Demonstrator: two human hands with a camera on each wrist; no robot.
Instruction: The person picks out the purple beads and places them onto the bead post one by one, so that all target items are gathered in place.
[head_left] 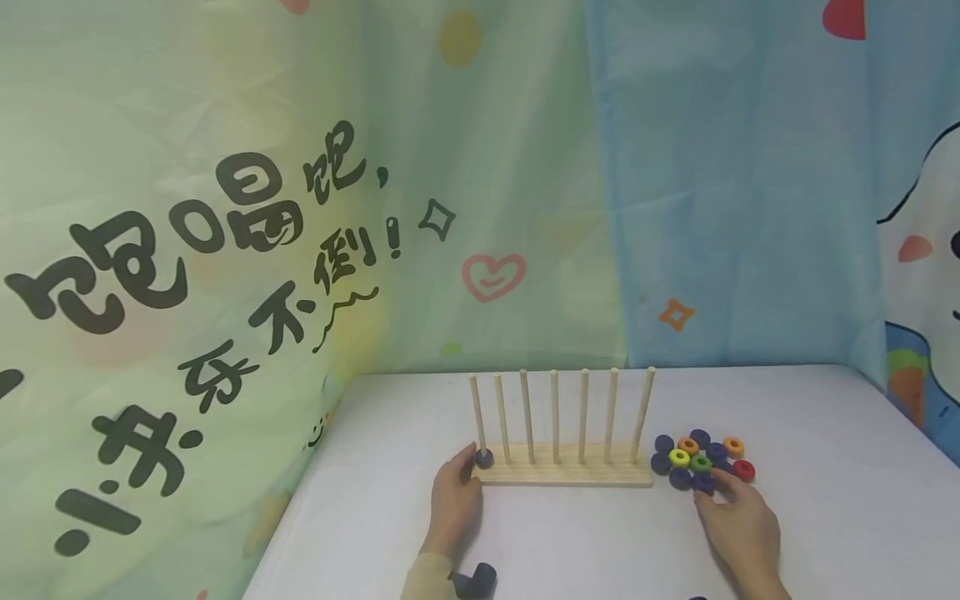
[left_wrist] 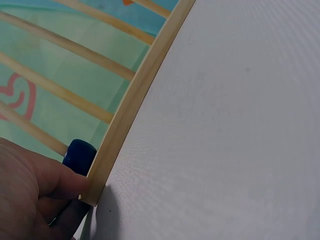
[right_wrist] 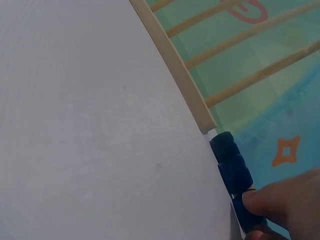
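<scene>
A pale wooden peg rack (head_left: 562, 476) stands on the white table with several upright pegs in a row. One dark blue bead (head_left: 484, 459) sits at the foot of its leftmost peg. My left hand (head_left: 453, 497) grips the rack's left end; the left wrist view shows the thumb (left_wrist: 70, 182) against the base, close under that bead. To the right of the rack, my right hand (head_left: 741, 523) pinches a dark blue bead (right_wrist: 245, 212) at the near edge of a bead cluster. Two more blue beads line up beside it in the right wrist view.
The cluster also holds a yellow bead (head_left: 678, 457), a green bead (head_left: 701, 463), a red bead (head_left: 744, 471), orange beads and several blue ones. A dark object (head_left: 480, 581) shows by the left wrist. Behind the table (head_left: 360, 533) hangs a printed curtain (head_left: 487, 167).
</scene>
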